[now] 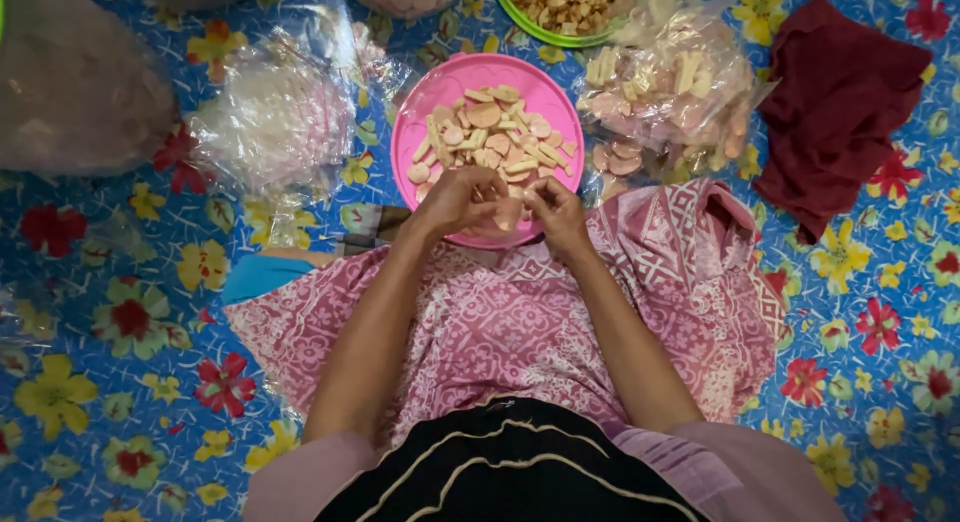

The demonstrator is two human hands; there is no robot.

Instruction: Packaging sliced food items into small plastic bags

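Hands meet over my lap at the near rim of a pink plate, left hand and right hand fingers pinched around one pale snack piece, many loose pieces left beside filled clear bags.

A dark red cloth lies crumpled at two o'clock on the blue flowered mat. A green bowl of snack pieces sits at twelve, empty clear bags at ten.
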